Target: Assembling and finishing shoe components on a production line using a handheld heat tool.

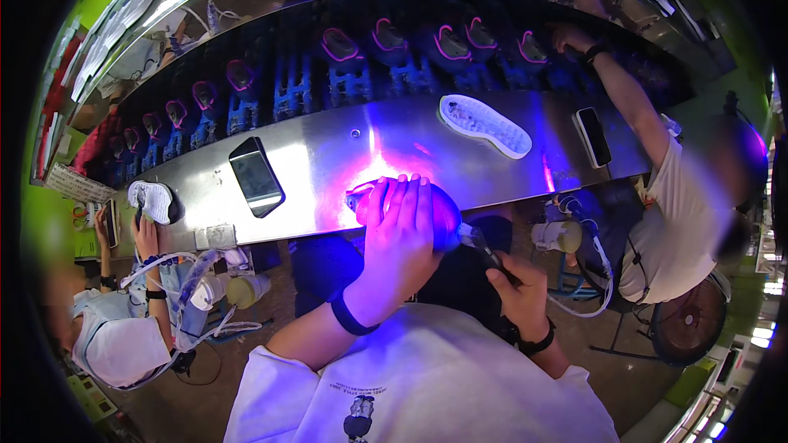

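Note:
A dark, rounded shoe upper [446, 217], lit purple, rests at the near edge of the metal bench [328, 148]. My left hand [400, 226] lies over it with straight fingers held together, gripping it and hiding most of its top. In my right hand [523, 289] is a brush [488, 254] with a dark handle. The pale head of that brush meets the right end of the shoe upper. Beyond my hands, a white shoe sole [486, 126] lies on the bench.
Behind the bench runs a dark conveyor [295, 86] carrying several shoe uppers with glowing pink edges. Phones lie left [256, 176] and right [593, 138]. Co-workers sit on both sides; the right one's arm [628, 98] reaches over the conveyor. Pots with hoses [558, 235] hang below the bench edge.

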`<move>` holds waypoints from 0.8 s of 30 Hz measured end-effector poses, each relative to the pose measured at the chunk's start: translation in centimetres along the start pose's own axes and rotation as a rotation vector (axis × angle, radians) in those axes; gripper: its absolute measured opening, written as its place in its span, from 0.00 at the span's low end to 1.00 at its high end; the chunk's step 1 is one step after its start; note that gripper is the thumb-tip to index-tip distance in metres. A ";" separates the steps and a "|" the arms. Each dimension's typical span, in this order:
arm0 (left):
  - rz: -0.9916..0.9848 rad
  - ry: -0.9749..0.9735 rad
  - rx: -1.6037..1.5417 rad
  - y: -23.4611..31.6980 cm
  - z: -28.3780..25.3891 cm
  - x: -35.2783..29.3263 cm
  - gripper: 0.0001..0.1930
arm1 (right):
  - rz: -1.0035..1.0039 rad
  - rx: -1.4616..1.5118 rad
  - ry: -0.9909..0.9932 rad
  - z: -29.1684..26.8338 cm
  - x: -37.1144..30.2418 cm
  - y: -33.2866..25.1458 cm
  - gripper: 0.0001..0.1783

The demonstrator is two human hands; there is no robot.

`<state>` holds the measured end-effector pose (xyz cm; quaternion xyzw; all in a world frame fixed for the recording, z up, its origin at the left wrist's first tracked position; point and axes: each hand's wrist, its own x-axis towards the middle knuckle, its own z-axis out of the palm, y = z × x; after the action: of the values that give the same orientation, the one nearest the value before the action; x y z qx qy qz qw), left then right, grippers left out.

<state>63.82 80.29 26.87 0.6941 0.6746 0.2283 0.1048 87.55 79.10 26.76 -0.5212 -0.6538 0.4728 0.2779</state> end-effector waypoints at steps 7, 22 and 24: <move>0.009 0.063 -0.113 -2.5 0.3 1.8 0.43 | -0.117 -0.296 -0.114 -2.2 5.6 -3.3 0.16; 0.010 -0.271 -0.168 -10.1 -3.2 0.4 0.52 | 0.257 0.203 -0.237 1.9 9.0 0.5 0.17; -0.043 -0.331 -0.225 -9.2 -3.9 -0.4 0.53 | 0.235 0.199 -0.211 1.0 9.3 -0.9 0.18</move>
<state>53.85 79.85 25.99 0.6914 0.6331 0.1829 0.2960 83.50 87.58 25.97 -0.5115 -0.5640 0.6165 0.2006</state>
